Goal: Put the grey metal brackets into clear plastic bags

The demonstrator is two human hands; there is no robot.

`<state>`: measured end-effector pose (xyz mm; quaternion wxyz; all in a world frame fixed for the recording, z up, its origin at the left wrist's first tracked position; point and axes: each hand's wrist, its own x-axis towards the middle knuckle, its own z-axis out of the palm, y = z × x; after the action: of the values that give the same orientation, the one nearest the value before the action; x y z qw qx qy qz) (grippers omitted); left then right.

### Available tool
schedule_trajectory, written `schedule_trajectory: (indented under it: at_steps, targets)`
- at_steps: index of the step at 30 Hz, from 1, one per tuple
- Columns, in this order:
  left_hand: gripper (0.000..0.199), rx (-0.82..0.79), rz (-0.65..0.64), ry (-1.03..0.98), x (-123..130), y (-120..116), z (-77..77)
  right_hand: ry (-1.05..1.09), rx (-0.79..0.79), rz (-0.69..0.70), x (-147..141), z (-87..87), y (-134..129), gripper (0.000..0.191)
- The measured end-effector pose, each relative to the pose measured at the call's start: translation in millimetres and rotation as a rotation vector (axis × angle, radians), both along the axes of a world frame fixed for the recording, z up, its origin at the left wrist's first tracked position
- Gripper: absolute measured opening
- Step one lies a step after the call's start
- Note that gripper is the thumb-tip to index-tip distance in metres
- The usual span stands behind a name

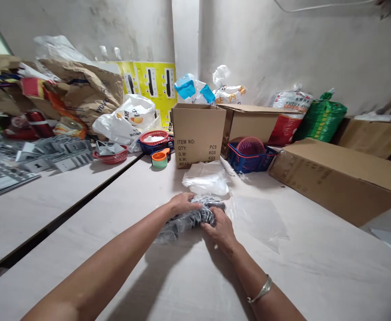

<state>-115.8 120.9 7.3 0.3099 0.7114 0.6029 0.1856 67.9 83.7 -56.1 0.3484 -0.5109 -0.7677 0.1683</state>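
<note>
On the pale table (128, 249) lies a clear plastic bag of dark parts (195, 217), its wrinkled end toward the left. My left hand (183, 203) rests on its upper left side, fingers bent over the plastic. At its right end my right hand (221, 227) grips the bag between thumb and fingers; a bracelet (261, 289) is on that wrist. Just beyond the bag sits a pile of clear plastic bags (207, 178). A flat clear plastic sheet (260, 220) lies to the right.
An upright carton (198, 133) stands behind the plastic, with an orange and green tape roll (160, 159) to its left and a blue basket (252, 158) to its right. A large carton (336, 178) lies at right. Grey parts (53, 154) cover the left table.
</note>
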Motion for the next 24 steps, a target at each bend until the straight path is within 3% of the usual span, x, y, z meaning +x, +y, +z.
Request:
schedule_trajectory:
  at_steps: [3,10,14,17,21,24]
  targets:
    - [0.051,0.018,-0.002,0.1,5.4,-14.6,0.4,-0.12,0.003,0.013,-2.2,9.0,-13.7,0.018]
    - [0.054,-0.043,0.011,0.294,18.0,-52.9,-1.4,-0.314,0.022,0.082,8.2,14.2,-43.8,0.015]
    - [0.085,-0.086,0.096,0.186,20.8,-66.2,1.8,-0.355,0.014,0.142,14.6,16.7,-44.8,0.013]
    - [0.103,-0.076,0.108,0.077,20.4,-75.0,13.0,-0.367,-0.007,0.171,18.0,21.4,-43.8,0.009]
    - [0.095,0.093,0.158,0.05,5.1,-108.4,30.6,-0.353,-0.029,0.199,20.6,25.7,-43.6,0.009]
    - [0.094,0.19,0.29,-0.077,-17.5,-150.6,23.5,-0.355,-0.038,0.236,24.2,22.9,-41.9,0.012]
